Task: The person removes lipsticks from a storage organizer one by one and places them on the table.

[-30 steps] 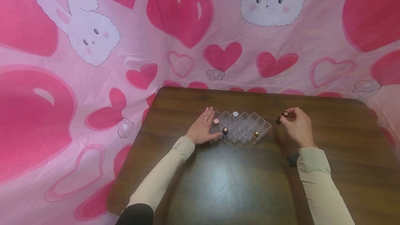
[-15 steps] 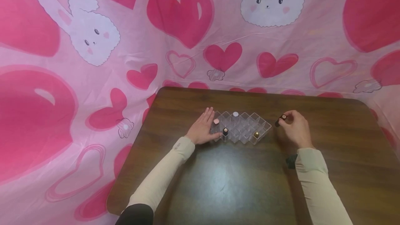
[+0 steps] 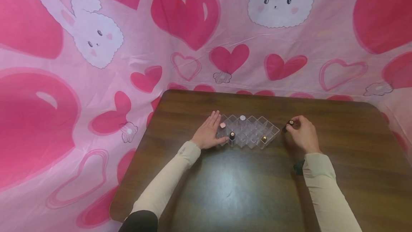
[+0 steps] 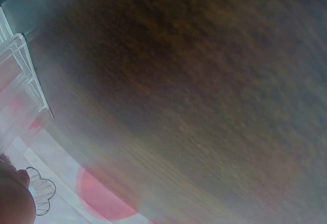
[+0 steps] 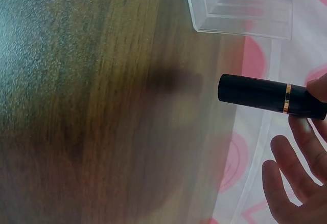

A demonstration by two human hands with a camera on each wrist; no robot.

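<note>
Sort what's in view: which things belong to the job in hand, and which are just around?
Likely the job:
black tube, in the right hand
rack, left hand at its end
pink top, pale top, gold top, black top, in the rack

Just around:
table
heart cloth

My blk cylindrical tube [image 5: 255,93] had a gold band [image 5: 287,98]; cloth backdrop [image 3: 236,33] was pink w/ hearts [image 3: 188,19] + wht bunnies [image 3: 280,15], rounded-corner tabletop [image 3: 225,196] brn wood-grain.

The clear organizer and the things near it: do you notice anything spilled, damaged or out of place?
Nothing stands out. The clear organizer looks whole on the table, with no visible spill. The right grip holds a black tube at a tilt, which seems ordinary for something in hand.
</note>
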